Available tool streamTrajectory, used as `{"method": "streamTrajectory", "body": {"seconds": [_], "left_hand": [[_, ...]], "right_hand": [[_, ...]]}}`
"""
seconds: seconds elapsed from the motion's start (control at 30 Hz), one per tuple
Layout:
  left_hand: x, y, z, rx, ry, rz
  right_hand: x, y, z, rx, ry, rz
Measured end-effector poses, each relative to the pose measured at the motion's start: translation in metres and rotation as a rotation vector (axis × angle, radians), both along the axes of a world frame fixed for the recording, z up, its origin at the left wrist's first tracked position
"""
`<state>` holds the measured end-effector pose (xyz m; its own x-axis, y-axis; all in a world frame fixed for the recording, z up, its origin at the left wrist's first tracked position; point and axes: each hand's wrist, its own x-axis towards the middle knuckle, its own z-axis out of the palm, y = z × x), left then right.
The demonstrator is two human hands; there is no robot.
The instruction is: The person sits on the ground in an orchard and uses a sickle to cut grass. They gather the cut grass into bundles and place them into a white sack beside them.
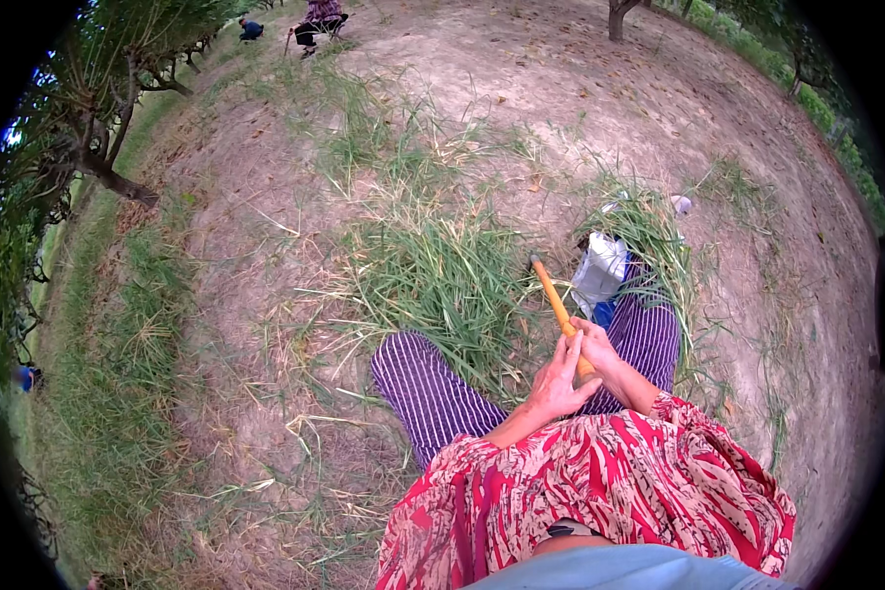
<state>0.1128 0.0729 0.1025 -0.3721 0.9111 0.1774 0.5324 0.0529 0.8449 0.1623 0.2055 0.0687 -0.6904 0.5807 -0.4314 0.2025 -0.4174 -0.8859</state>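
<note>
A short tool with an orange wooden handle (552,295) slants up and away from my lap. Its dark metal head (535,259) sits low by the cut grass, too small to name. My left hand (557,383) lies around the near end of the handle, fingers straight and thumb spread across it. Just above and to the right, my right hand (597,346) has the same handle between thumb and fingers. A heap of long green grass (442,273) lies before my knees. More grass (645,221) drapes over my right foot, beside a white and blue plastic bag (601,269).
Tree trunks (114,177) lean in along the left, over a strip of standing grass (110,383). Bare soil (767,243) stretches to the right. One person sits (321,26) far ahead, and another person crouches (251,29) beyond. Another tree (617,21) stands at the top.
</note>
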Motion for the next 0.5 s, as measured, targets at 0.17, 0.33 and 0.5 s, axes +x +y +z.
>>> {"method": "streamTrajectory", "body": {"seconds": [0.17,0.33,0.5], "left_hand": [[-0.002,0.000,0.003,-0.005,0.005,-0.014],[-0.003,-0.001,0.000,-0.024,0.036,0.011],[-0.004,-0.002,0.000,-0.033,0.064,0.019]], "right_hand": [[0.001,0.008,-0.012,-0.033,0.016,0.035],[0.000,0.006,-0.012,-0.101,0.060,0.032],[0.000,0.004,-0.005,-0.064,0.032,0.028]]}}
